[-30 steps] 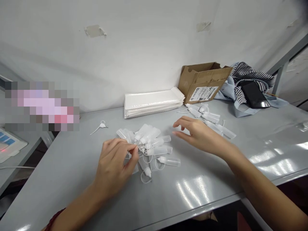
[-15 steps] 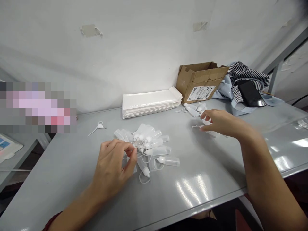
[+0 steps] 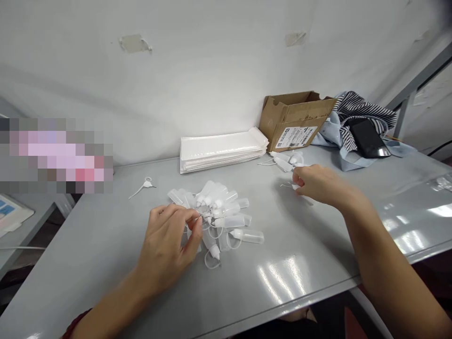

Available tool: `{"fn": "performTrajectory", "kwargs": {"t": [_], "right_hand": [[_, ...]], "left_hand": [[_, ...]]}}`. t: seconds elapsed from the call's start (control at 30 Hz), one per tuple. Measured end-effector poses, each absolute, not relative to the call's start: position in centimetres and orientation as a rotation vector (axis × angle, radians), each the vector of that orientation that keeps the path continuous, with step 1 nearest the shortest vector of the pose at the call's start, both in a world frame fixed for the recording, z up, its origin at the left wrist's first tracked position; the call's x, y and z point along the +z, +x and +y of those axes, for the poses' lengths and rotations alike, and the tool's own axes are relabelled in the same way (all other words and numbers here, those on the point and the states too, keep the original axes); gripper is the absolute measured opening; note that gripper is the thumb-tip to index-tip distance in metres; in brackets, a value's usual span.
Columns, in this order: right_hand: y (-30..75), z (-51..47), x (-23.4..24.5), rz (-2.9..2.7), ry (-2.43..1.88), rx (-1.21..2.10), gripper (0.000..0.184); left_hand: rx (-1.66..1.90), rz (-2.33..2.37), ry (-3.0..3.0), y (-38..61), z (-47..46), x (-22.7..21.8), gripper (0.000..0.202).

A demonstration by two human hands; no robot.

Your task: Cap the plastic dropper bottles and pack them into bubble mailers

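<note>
A heap of small clear plastic dropper bottles with white needle caps lies on the grey table in the middle. My left hand rests at the heap's left edge, fingertips pinched on something small I cannot make out. My right hand is further right, fingers curled round a small bottle taken from a second, smaller group of bottles in front of the cardboard box.
A stack of white padded envelopes lies against the wall. An open cardboard box stands to its right, beside striped and blue cloth with a black phone on it. One loose white cap lies at the left.
My right hand went from the central heap to the smaller group by the box and closed on a bottle there. My left hand has stayed pinched at the heap.
</note>
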State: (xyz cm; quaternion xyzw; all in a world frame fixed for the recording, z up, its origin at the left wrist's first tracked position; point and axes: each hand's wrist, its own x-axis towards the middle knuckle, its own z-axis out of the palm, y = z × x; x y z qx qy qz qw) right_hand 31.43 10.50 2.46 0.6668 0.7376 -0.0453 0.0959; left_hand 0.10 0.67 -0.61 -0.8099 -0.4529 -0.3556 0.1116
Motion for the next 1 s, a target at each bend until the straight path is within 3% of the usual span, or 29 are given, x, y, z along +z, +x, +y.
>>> {"fn": "performTrajectory", "kwargs": {"t": [0.17, 0.37, 0.63, 0.77, 1.0], "right_hand": [[30.1, 10.1, 3.0, 2.47, 1.912, -0.422, 0.004], [27.3, 8.2, 3.5, 2.792, 1.579, -1.523, 0.014], [23.7, 5.6, 2.3, 2.389, 0.997, -2.622, 0.015], [23.2, 5.2, 1.9, 2.25, 0.846, -2.839, 0.014], [23.0, 5.2, 1.7, 2.241, 0.918, -2.894, 0.013]], "left_hand": [[-1.082, -1.308, -2.398, 0.3, 0.5, -0.6, 0.005], [-1.166, -1.158, -2.497, 0.7, 0.1, -0.3, 0.01], [-1.12, -1.071, -2.658, 0.9, -0.5, -0.3, 0.03], [-1.081, -1.049, -2.734, 1.0, -0.6, -0.1, 0.03], [-1.106, -1.036, -2.796, 0.9, -0.9, -0.5, 0.023]]}}
